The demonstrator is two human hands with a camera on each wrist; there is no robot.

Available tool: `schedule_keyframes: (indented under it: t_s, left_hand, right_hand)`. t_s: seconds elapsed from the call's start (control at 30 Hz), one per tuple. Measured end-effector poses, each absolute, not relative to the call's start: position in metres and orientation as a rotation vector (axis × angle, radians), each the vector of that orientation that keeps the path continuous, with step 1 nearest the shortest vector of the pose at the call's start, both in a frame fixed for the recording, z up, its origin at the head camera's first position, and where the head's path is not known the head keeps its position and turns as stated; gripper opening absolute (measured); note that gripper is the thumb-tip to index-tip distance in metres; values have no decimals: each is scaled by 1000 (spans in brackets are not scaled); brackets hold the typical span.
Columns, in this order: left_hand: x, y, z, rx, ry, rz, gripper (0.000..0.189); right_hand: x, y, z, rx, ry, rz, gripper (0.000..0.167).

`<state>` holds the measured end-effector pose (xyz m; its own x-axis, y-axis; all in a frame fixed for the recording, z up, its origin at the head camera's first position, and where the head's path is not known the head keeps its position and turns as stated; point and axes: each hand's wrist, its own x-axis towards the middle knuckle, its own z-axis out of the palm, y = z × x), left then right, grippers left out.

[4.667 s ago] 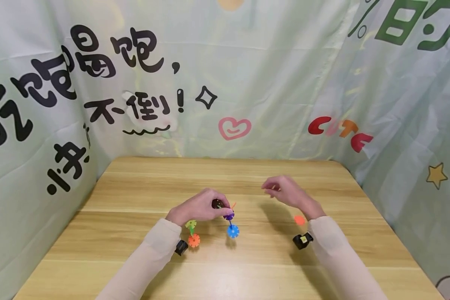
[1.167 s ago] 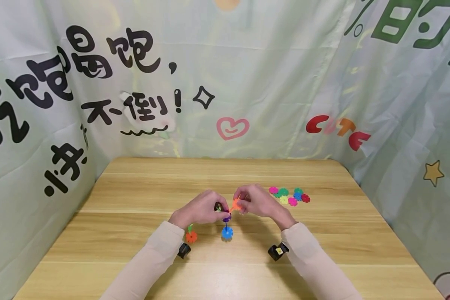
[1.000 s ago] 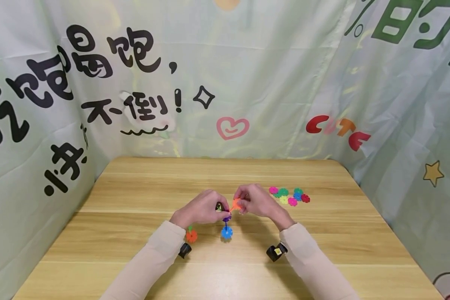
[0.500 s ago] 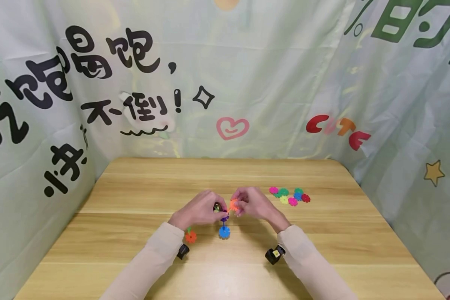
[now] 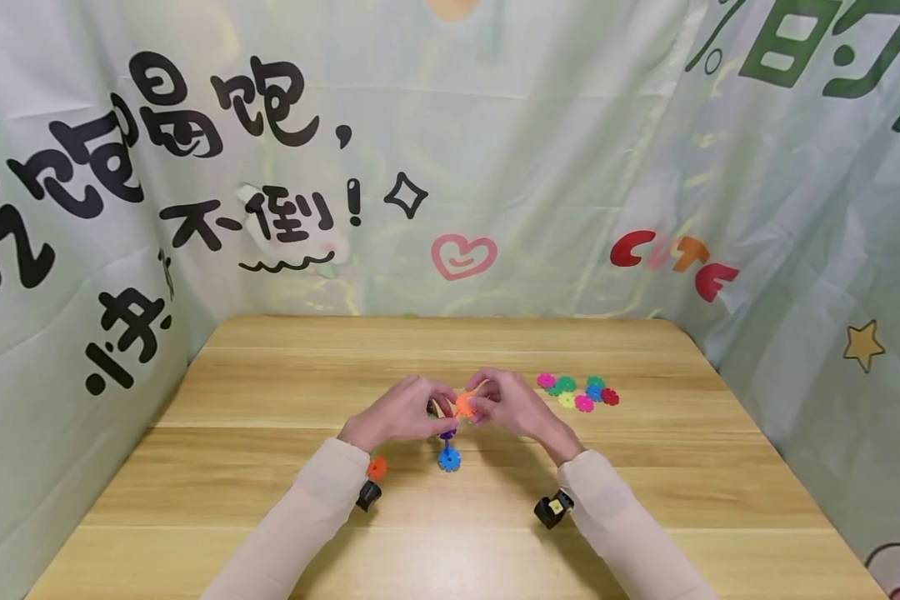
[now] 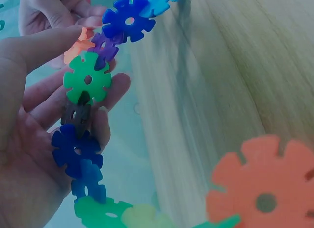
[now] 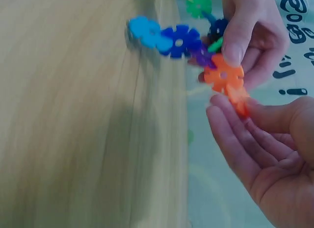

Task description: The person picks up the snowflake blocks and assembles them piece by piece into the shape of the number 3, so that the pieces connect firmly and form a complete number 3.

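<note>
Above the table my left hand [image 5: 401, 410] holds a linked chain of flower-shaped plastic discs, its thumb and fingertips around the middle. In the left wrist view a green disc [image 6: 87, 77], a black disc [image 6: 76, 114] and a dark blue disc [image 6: 77, 150] run down across that palm. A light blue disc [image 5: 449, 459] hangs below the hand, and a red-orange disc [image 6: 265, 184] ends the other side. My right hand [image 5: 508, 404] pinches a small orange disc [image 7: 239, 99]. It meets a second orange disc [image 7: 224, 76] beside the left thumb; how firmly they are joined I cannot tell.
Several loose discs [image 5: 585, 402] in pink, green, yellow, blue and red lie flat on the wooden table [image 5: 450, 533], to the right of my right hand. A printed cloth [image 5: 540, 167] hangs behind the table and along its sides.
My right hand has come from the right to the left hand, now with an orange disc. The single orange disc near the right wrist is gone from the table. Lately the orange piece has turned slightly.
</note>
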<state>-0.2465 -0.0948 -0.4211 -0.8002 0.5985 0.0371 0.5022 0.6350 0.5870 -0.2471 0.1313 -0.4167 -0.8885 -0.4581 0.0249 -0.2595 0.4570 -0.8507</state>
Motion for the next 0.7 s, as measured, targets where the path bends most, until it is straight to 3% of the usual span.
schedule_keyframes:
  t_s: [0.37,0.7]
  left_hand:
    - [-244,-100,-421,911,2712,906,40]
    - [-242,-101,-423,937,2692,924,40]
  right_hand:
    - [-288,189,-423,-467,2993,-985,13]
    - [-307,214,-443,-292,3061,-854,17]
